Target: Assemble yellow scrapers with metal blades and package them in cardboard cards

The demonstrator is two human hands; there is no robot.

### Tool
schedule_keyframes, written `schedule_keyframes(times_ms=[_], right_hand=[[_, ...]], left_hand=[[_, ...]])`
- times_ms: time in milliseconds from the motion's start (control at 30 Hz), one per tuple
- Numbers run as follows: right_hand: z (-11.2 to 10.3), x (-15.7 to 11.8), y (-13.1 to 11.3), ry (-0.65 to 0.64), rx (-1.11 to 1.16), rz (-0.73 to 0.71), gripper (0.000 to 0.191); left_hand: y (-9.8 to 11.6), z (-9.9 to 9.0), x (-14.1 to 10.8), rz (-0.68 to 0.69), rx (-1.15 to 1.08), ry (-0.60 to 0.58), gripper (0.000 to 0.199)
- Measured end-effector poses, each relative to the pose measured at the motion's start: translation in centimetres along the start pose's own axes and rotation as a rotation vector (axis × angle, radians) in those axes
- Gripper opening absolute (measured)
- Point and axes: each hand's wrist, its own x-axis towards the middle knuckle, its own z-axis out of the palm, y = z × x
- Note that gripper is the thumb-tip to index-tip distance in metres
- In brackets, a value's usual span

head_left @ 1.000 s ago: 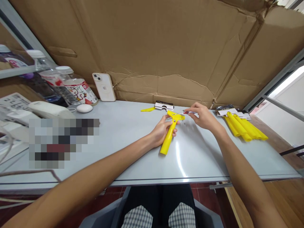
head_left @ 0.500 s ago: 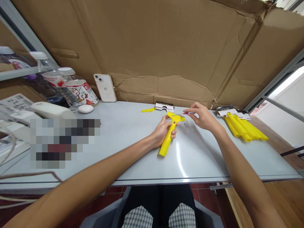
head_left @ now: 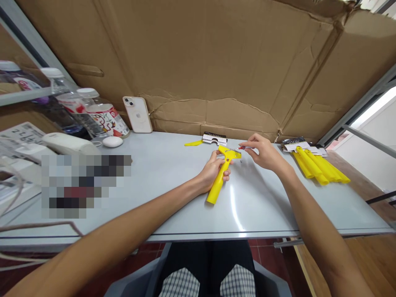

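Note:
My left hand [head_left: 213, 173] is wrapped round a yellow scraper [head_left: 218, 185] with a T-shaped head, its handle slanting down toward the table's front edge. In my right hand [head_left: 262, 152], between thumb and fingers, is a thin screwdriver [head_left: 242, 147] with a red part; its metal shaft points left across the scraper's head. A tiny screw [head_left: 241, 161] lies on the table just right of the head. Behind the scraper are a flat yellow piece [head_left: 194, 143] and a black and white card packet [head_left: 214, 138].
Several yellow handles [head_left: 320, 167] with cards lie at the right on the grey table [head_left: 173, 165]. A phone [head_left: 138, 114] leans on the cardboard [head_left: 198, 62] at the back. A white round object [head_left: 113, 142], bottles [head_left: 107, 117] and a blurred-out patch are at the left.

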Motion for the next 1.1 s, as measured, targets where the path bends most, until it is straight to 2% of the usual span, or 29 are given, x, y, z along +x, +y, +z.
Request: schedule_keyframes(times_ms=[167, 533, 633, 733, 933, 1100], right_hand=[[-0.3, -0.1, -1.0, 0.013, -0.060, -0.002, 0.035], [-1.5, -0.5, -5.2, 0.059, -0.300, -0.071, 0.041], [-1.6, -0.4, -6.0, 0.103, -0.217, -0.133, 0.046], [-1.8, -0.2, -6.8, 0.128, -0.050, -0.156, 0.041], [-1.3, 0.0, -6.5, 0.156, 0.069, -0.099, 0.020], [-1.2, -0.1, -5.5, 0.120, 0.074, -0.017, 0.022]], left_hand=[[0.0, 0.1, 0.0, 0.003, 0.025, 0.014, 0.046], [-0.4, -0.1, 0.2, 0.012, 0.092, 0.034, 0.049], [-0.4, -0.1, 0.1, 0.009, 0.110, 0.052, 0.049], [-0.4, 0.0, 0.1, 0.022, 0.121, 0.052, 0.047], [-0.5, -0.1, 0.1, 0.023, 0.095, 0.031, 0.049], [-0.4, -0.2, 0.1, 0.021, 0.079, 0.028, 0.047]])
